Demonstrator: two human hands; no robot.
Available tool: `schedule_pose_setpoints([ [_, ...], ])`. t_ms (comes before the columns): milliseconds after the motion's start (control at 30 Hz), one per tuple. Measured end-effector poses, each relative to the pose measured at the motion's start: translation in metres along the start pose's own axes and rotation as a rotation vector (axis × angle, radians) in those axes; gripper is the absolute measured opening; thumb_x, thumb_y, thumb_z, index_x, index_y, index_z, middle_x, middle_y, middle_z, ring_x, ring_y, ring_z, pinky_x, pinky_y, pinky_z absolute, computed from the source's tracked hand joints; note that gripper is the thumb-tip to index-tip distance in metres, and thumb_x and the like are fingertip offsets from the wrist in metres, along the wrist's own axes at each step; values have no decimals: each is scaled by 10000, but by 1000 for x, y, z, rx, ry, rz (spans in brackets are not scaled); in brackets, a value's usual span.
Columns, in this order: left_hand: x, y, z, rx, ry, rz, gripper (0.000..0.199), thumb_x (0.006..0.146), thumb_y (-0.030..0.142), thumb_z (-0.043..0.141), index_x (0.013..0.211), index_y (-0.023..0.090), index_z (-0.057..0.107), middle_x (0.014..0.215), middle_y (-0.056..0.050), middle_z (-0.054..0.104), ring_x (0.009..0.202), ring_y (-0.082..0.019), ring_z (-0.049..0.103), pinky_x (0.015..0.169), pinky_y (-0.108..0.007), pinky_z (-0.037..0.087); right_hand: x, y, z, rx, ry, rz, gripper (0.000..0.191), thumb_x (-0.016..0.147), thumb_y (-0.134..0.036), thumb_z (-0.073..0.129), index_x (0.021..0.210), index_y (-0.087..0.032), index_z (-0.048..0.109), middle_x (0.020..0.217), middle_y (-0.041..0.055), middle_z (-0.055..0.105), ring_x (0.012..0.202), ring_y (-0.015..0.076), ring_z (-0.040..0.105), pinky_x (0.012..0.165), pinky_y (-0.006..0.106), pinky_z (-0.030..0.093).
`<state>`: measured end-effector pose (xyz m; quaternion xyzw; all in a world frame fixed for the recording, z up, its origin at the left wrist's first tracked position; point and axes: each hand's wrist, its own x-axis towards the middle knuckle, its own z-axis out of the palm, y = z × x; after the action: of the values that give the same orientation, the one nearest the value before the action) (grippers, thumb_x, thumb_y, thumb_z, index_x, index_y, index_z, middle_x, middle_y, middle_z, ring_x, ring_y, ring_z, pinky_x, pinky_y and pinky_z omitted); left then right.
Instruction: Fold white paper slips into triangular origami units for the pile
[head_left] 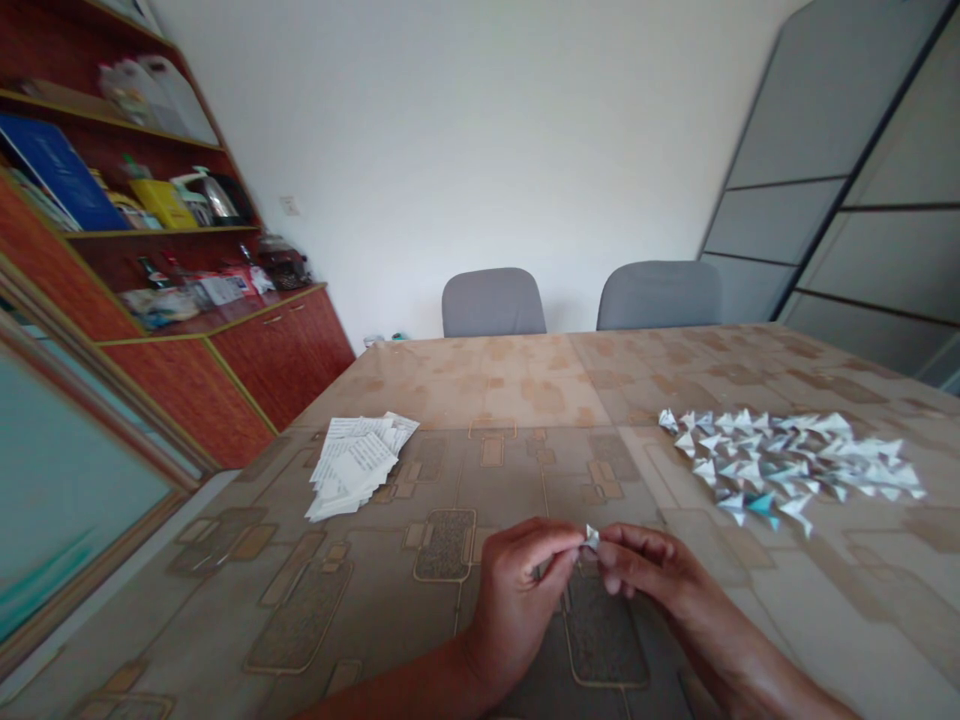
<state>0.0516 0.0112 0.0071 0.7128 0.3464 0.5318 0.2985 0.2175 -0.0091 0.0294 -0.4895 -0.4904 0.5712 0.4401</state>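
A small folded piece of paper (592,538) is pinched between both my hands above the near part of the table. My left hand (525,580) holds its left side between thumb and forefinger. On the other side, the fingertips of my right hand (649,565) grip it too. Most of the paper is covered by fingers; a pale pointed bit shows. To the left lies a loose stack of printed paper pieces (356,465). Over to the right, several small folded paper pieces (787,450) stand in rough rows, one with a teal face (762,505).
The table (517,385) has a patterned brown cover. Two grey chairs (493,302) stand at its far side by a white wall. A reddish wooden cabinet (255,370) with filled shelves is at the left, a grey sliding-door wardrobe (795,140) at the right.
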Motion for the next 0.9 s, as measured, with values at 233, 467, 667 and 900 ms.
schedule_pose_setpoints([
  [233,-3,-2,5,-44,64,34,222,742,1,668,821,188,761,754,-33,759,665,-135,698,643,-188,526,2,8,1,44,2,6,264,693,-454,777,697,-197,717,609,-35,557,621,124,476,616,223,365],
  [467,-6,-5,11,-327,132,-278,138,711,56,694,765,173,743,741,-22,762,668,-135,709,626,-172,549,6,9,4,-34,-12,-175,242,729,-438,755,694,-200,725,611,-23,621,598,127,527,598,224,396],
  [667,-5,-3,12,-344,120,-283,103,712,72,692,719,165,734,697,-18,747,623,-118,684,589,-155,523,6,14,4,-92,20,-213,186,754,-396,732,714,-214,728,610,-24,646,607,138,575,607,226,426],
  [900,-5,0,10,-291,106,-237,108,721,65,672,718,158,726,703,-28,737,641,-129,675,606,-175,518,6,11,-1,-292,89,-314,175,744,-338,721,654,-191,688,567,-19,610,543,135,540,539,223,426],
])
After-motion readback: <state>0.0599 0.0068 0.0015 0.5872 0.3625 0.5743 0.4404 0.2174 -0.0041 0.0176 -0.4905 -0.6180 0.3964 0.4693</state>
